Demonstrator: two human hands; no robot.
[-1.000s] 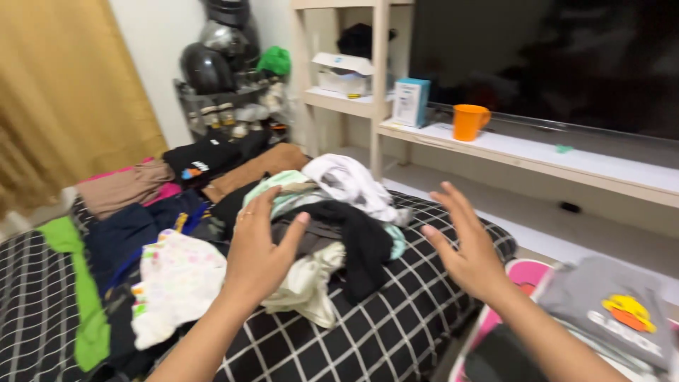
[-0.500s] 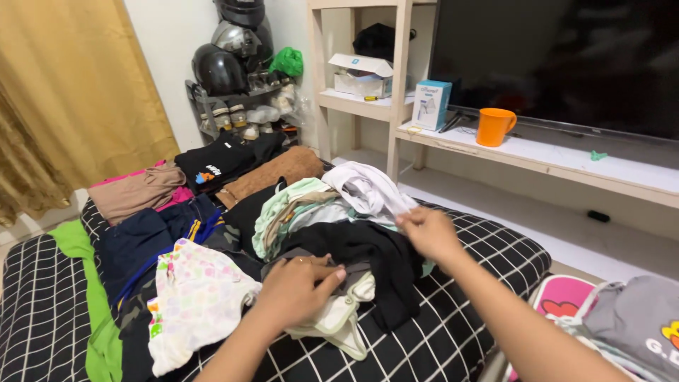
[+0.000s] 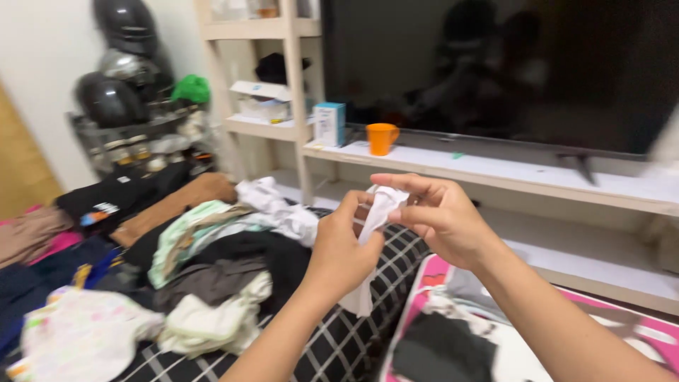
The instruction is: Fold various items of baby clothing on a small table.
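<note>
Both hands have come up off the clothes pile (image 3: 212, 269) since the earlier frame, and I now hold a small white cloth (image 3: 371, 233) between them. My left hand (image 3: 346, 244) pinches its middle; my right hand (image 3: 435, 216) grips its top edge. It hangs above the checked bed (image 3: 353, 332) (an orange cup (image 3: 382, 138) sits on the far shelf (image 3: 495, 170)).

Dark screen (image 3: 509, 71) over shelf, blue-white carton (image 3: 329, 124) — white box (image 3: 263, 100) leftward
</note>
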